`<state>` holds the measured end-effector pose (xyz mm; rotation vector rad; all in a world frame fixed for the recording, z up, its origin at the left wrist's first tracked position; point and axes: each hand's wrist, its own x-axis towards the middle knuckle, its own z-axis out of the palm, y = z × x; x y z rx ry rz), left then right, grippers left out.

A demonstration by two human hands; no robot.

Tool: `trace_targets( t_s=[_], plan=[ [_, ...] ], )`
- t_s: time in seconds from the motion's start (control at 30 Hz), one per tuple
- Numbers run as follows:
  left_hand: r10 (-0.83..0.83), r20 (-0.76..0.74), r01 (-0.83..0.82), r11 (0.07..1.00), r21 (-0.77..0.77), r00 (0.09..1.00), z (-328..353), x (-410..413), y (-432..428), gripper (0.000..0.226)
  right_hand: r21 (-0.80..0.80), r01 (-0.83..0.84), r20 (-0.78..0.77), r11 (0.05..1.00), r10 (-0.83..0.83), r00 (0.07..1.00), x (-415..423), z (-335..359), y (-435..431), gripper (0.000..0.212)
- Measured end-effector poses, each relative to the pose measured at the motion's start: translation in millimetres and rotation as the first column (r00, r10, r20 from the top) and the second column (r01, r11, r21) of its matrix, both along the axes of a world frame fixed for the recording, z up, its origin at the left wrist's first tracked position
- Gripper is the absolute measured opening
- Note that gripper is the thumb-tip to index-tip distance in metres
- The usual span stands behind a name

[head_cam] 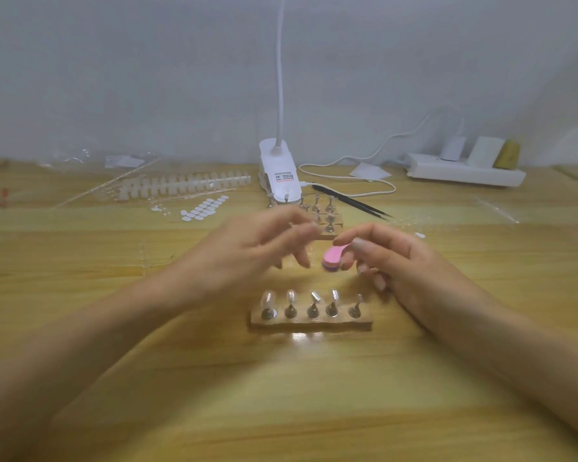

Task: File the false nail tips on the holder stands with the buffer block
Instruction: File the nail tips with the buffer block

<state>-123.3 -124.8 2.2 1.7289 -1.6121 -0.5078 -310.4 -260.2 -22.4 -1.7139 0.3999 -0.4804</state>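
While right hand (pixel 391 261) pinches buffer block (pixel 332 256) | left hand (pixel 247 248) blurred, grip unclear | lamp (pixel 277 175) behind

Left hand (pixel 261 245) is all motion blur so can't tell what it's pinching, and fingers (pixel 357 232) of the right hand (pixel 391 265) hide half the buffer block (pixel 332 256).

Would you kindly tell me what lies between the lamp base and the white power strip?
In the head view, a looping white cable and a flat white sheet lie between lamp base and power strip.
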Motion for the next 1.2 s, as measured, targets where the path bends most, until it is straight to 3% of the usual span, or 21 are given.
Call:
trace_targets(
  t_s=[0.03, 0.1, 0.17, 0.23, 0.37, 0.5, 0.63, 0.77, 0.87, 0.93, 0.97, 1.07, 1.1, 1.13, 1.17, 1.2],
  plan=[
    [0.059, 0.042, -0.057, 0.997, -0.044, 0.997, -2, 7, 0, 0.022, 0.011, 0.01, 0.015, 1.0, -0.01, 1.0, -3, 2, -4, 0.014],
    [0.159, 0.27, -0.143, 0.987, -0.079, 0.95, -9, 16, 2, 0.003, -0.093, 0.057, -0.003, 0.994, -0.057, 0.998, -7, 7, -12, 0.009],
    [0.19, 0.458, -0.165, 0.982, -0.094, 0.868, -16, 19, 4, 0.009, -0.269, 0.113, -0.049, 0.956, -0.131, 0.99, -11, 10, -19, 0.011],
    [0.196, 0.492, -0.161, 0.98, -0.114, 0.848, -19, 19, 5, 0.018, -0.4, 0.109, -0.059, 0.91, -0.145, 0.988, -14, 11, -23, 0.021],
    [0.207, 0.428, -0.174, 0.978, -0.116, 0.879, -21, 22, 3, 0.021, -0.662, -0.033, -0.163, 0.748, -0.101, 0.981, -13, 11, -24, 0.028],
    [0.188, 0.225, -0.167, 0.98, -0.109, 0.956, -20, 24, 1, 0.025, -0.775, -0.125, -0.216, 0.62, -0.074, 0.974, 2, 9, -23, 0.029],
    [0.189, 0.085, -0.177, 0.975, -0.137, 0.978, -21, 24, 4, 0.024, -0.755, -0.006, -0.102, 0.656, -0.108, 0.989, 25, 14, -22, 0.029],
    [0.203, -0.008, -0.201, 0.962, -0.187, 0.979, -18, 19, 3, 0.014, -0.599, 0.119, 0.078, 0.792, -0.09, 0.993, 37, 13, -10, 0.015],
    [0.182, -0.116, -0.205, 0.952, -0.226, 0.976, -11, 20, 1, 0.006, -0.579, 0.21, 0.19, 0.788, -0.12, 0.974, 36, 17, -8, 0.015],
    [0.147, -0.255, -0.202, 0.958, -0.202, 0.956, -7, 22, 0, 0.007, -0.646, 0.271, 0.259, 0.714, -0.129, 0.957, 35, 22, -8, 0.012],
    [0.132, -0.358, -0.199, 0.967, -0.157, 0.924, -7, 23, 0, 0.008, -0.715, 0.299, 0.291, 0.632, -0.12, 0.949, 34, 24, -7, 0.011],
    [0.071, -0.702, -0.074, 0.997, 0.027, 0.708, -7, 21, 1, 0.011, -0.901, 0.409, 0.409, 0.146, -0.031, 0.912, 32, 27, -3, 0.014],
    [0.067, -0.745, -0.04, 0.998, 0.054, 0.664, -8, 21, 1, 0.017, -0.901, 0.422, 0.423, 0.098, -0.018, 0.906, 31, 29, -3, 0.015],
    [0.063, -0.721, -0.048, 0.998, 0.041, 0.69, -9, 20, 2, 0.02, -0.894, 0.415, 0.414, 0.17, -0.046, 0.909, 30, 31, -3, 0.014],
    [0.064, -0.623, -0.097, 0.995, -0.02, 0.779, -10, 18, 2, 0.019, -0.851, 0.387, 0.377, 0.355, -0.102, 0.921, 30, 34, -3, 0.013],
    [0.076, -0.444, -0.159, 0.975, -0.153, 0.893, -11, 18, 2, 0.014, -0.73, 0.332, 0.305, 0.597, -0.15, 0.94, 30, 37, -4, 0.012]
  ],
)
